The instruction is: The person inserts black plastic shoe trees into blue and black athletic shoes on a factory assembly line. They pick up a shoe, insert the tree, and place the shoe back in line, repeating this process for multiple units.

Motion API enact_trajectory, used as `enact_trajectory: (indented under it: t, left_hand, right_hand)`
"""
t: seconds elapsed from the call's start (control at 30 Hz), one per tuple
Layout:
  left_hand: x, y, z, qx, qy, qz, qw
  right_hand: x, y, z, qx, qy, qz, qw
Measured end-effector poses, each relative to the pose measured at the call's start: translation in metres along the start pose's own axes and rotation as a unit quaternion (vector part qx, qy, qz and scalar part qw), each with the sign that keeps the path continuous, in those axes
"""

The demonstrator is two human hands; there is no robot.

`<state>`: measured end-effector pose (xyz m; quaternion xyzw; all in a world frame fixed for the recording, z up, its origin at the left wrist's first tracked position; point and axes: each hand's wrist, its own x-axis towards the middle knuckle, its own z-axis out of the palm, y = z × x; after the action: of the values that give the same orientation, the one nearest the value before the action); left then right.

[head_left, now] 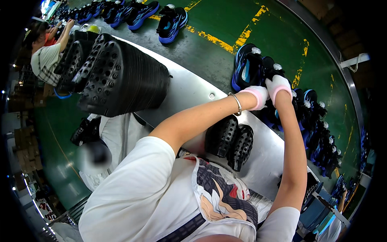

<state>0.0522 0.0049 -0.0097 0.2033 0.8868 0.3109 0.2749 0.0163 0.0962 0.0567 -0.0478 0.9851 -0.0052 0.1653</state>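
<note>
Just past the far edge of the metal bench point(189, 90), a dark shoe point(267, 64) with a white tuft at its top sits under the person's gloved hands. The right hand point(278, 84) overlaps the shoe, and the left hand point(259, 97) is close beside it over the bench's edge; the fingers of both are hidden, so I cannot tell whether either grips or how wide they stand. Good handling here probably means letting one hand steady the shoe while the other works, keeping the tuft undisturbed and the bracelet point(236, 104) clear of the bench's edge. Also beyond the bench, left of that shoe, stands a blue-soled shoe point(240, 68); more shoes point(322, 133) line up past the bench's right half on the green surface point(278, 36). On the bench's near side lie two black dimpled pieces point(229, 141), and over its left end rises a tall black stack point(137, 76). Beyond that end is a co-worker point(47, 60).
</note>
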Motion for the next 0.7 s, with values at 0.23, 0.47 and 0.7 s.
enact_trajectory:
  t: [0.23,0.47,0.7]
  left_hand:
    - [-0.046,0.013,-0.018,0.032,0.115,0.044,0.992]
    - [-0.094,-0.005,-0.038,0.142,0.389,-0.046,0.909]
    - [-0.069,-0.048,-0.017,0.071,0.292,-0.009,0.954]
  right_hand:
    - [-0.087,0.019,-0.012,0.009,0.101,-0.073,0.992]
    - [-0.127,0.05,0.026,-0.007,0.035,-0.036,0.999]
    - [-0.114,0.068,0.041,0.054,0.056,-0.048,0.996]
